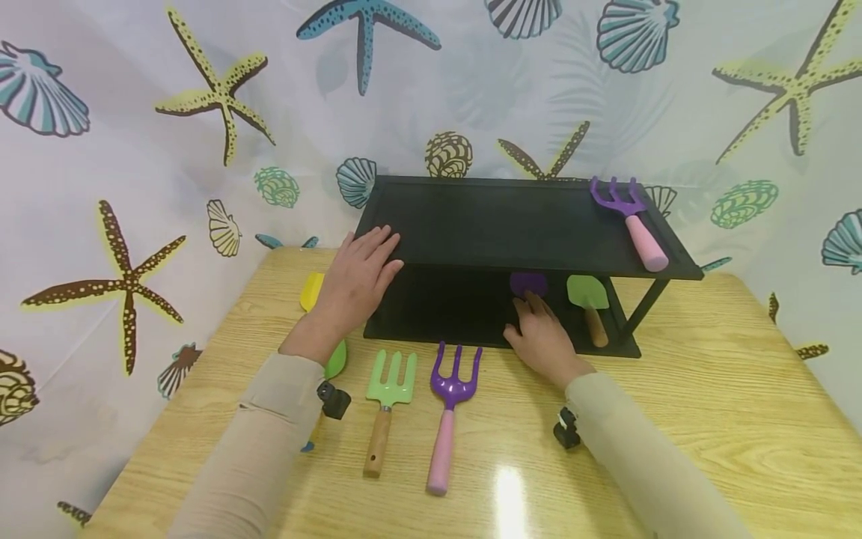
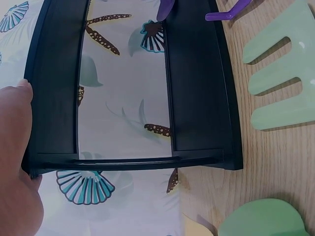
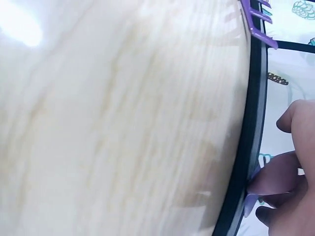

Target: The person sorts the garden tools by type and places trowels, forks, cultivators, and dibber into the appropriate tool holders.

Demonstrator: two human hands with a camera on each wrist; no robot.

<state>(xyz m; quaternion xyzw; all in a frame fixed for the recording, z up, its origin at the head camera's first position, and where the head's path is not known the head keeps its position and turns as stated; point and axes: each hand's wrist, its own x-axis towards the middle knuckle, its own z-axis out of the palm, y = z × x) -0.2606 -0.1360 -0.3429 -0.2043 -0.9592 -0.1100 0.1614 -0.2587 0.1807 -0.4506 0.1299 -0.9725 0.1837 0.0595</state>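
Note:
My left hand lies on the left front corner of a black two-tier shelf, fingers extended over the top. My right hand reaches into the lower tier, its bent fingers over the near part of a purple trowel. Its handle is mostly covered, so whether I grip it is unclear. In the right wrist view the thumb stands apart from the other fingers. Just right of that hand, a green trowel with a wooden handle lies on the lower tier.
A purple hand fork with a pink handle lies on the top tier. On the table are a green fork, another purple fork, and partly hidden yellow and green tools. Patterned cloth hangs behind.

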